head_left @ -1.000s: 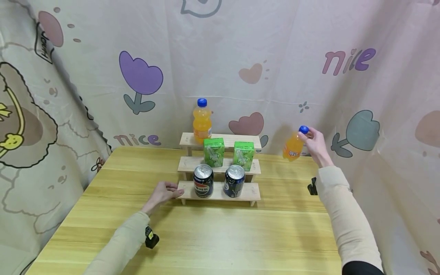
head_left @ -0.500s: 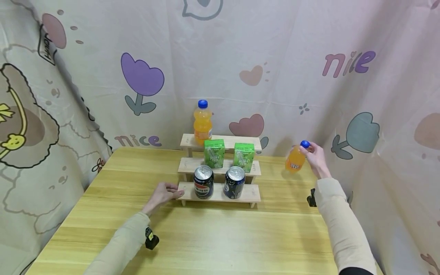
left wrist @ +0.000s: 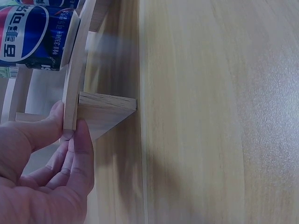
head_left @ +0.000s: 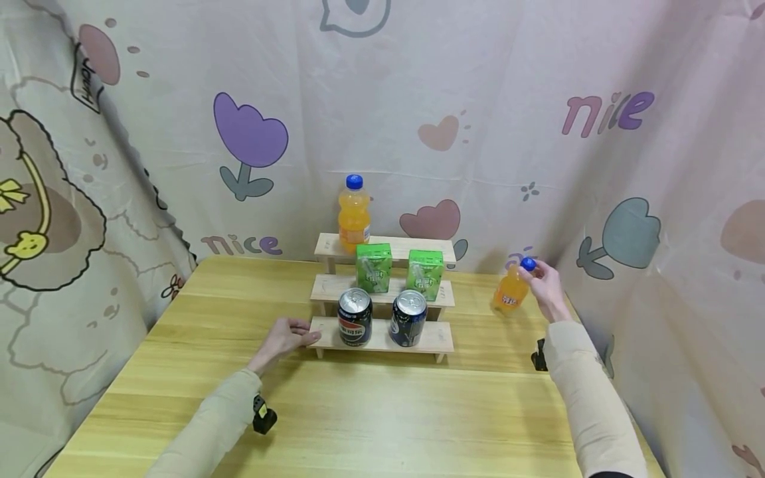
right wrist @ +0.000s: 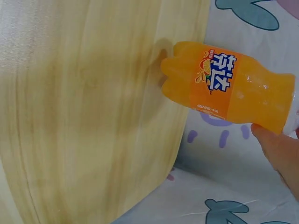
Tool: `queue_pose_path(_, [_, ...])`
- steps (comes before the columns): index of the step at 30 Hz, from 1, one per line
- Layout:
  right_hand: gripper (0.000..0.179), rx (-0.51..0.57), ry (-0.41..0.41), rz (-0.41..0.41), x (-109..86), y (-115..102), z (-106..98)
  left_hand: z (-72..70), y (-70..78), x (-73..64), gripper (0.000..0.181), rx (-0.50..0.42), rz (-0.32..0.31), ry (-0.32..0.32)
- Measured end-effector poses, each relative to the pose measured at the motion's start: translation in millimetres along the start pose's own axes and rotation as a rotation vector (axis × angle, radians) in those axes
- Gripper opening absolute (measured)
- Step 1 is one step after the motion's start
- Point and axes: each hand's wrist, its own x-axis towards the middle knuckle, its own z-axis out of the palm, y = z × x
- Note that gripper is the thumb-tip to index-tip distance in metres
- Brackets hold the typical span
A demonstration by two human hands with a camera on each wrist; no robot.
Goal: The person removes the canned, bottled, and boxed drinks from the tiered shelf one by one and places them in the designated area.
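Note:
A three-step wooden display rack (head_left: 382,340) stands on the table. My left hand (head_left: 288,337) pinches the left end of its lowest board between thumb and fingers, as the left wrist view shows up close. At the right, my right hand (head_left: 546,285) grips an orange soda bottle (head_left: 510,290) near its blue cap. That bottle leans, its base down and to the left, close to the tabletop; whether it touches cannot be told. Another orange soda bottle (head_left: 354,216) stands upright on the top step's left. Two green drink cartons (head_left: 373,269) occupy the middle step, and two dark cola cans (head_left: 355,318) the lowest.
The wooden table (head_left: 382,411) reaches back to a patterned curtain (head_left: 358,113), which also hangs along the left and right sides. In the right wrist view, the table's rounded corner (right wrist: 159,182) lies below the bottle.
My right hand has come down with the orange soda bottle, lowering it toward the tabletop right of the rack. My left hand stays on the rack's lowest board.

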Motion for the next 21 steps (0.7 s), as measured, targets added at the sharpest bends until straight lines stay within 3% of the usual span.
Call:
queue_pose_path(11, [0.061,0.040,-0.025,0.003,-3.2,12,0,1.0,-0.3,-1.0,0.052,-0.016,-0.011,-0.002])
queue_pose_path(21, [0.071,0.064,-0.059,-0.016,-3.4,6,-3,0.6,-1.4,0.9,0.054,-0.032,-0.026,0.002])
